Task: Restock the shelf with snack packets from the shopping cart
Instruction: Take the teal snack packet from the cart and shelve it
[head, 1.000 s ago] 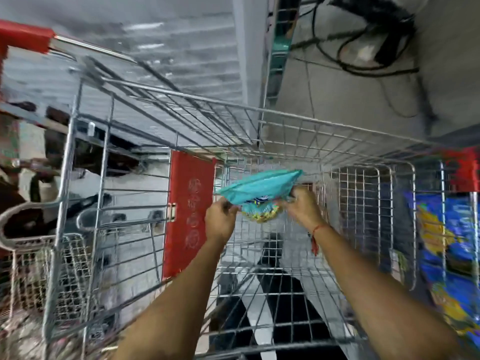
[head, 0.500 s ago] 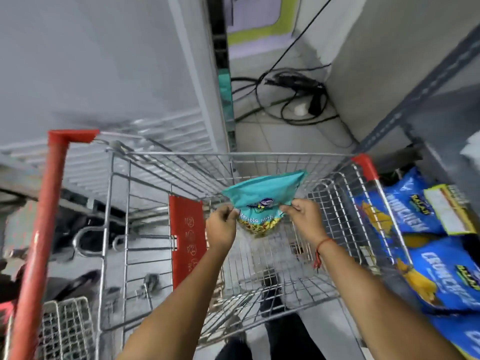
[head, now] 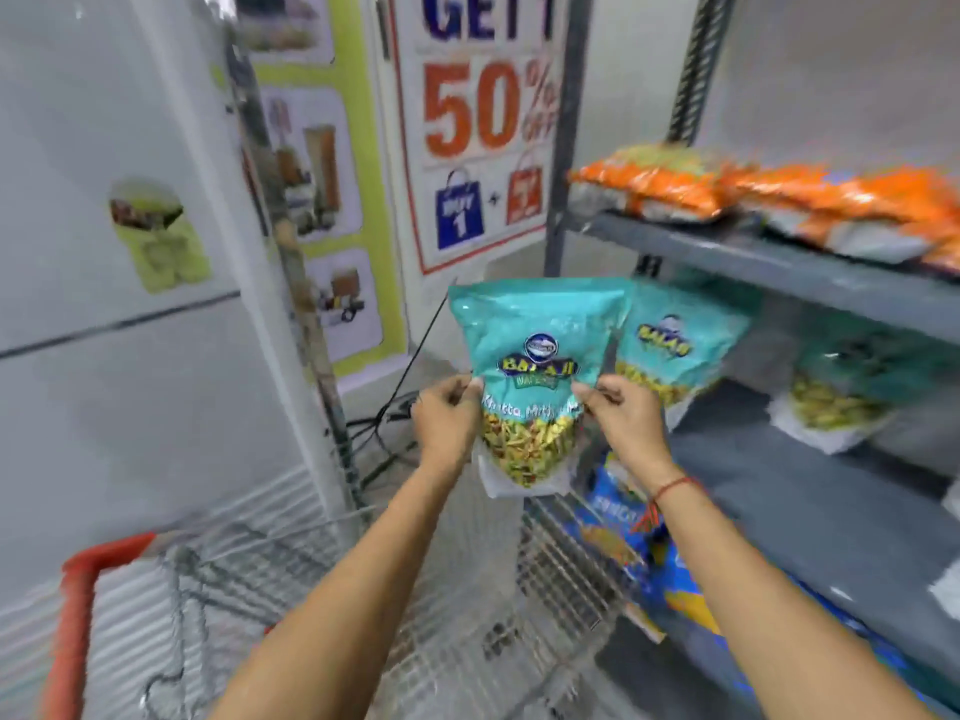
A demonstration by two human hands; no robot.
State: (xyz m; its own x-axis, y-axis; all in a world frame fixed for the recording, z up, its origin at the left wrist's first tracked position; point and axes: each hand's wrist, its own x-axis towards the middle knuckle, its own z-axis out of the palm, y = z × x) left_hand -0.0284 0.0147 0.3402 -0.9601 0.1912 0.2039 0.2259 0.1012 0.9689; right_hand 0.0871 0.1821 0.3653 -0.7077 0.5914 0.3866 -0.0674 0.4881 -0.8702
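Observation:
I hold a teal snack packet (head: 535,376) upright in front of me, above the far end of the wire shopping cart (head: 322,579). My left hand (head: 447,420) pinches its left edge and my right hand (head: 626,415) pinches its right edge. The packet is level with the middle board of the grey shelf (head: 810,491) on the right, still left of it. Two matching teal packets (head: 675,350) (head: 841,392) stand on that board.
Orange packets (head: 675,184) lie on the upper shelf board. Blue packets (head: 654,558) fill the lower level beside the cart. A 50% off poster (head: 483,122) hangs on the back wall, cables (head: 384,423) lie on the floor, and a white cabinet (head: 104,314) stands left.
My view has swung up from the cart to the shelf. Both hands have lifted the teal packet out of the cart and turned it upright, toward the right.

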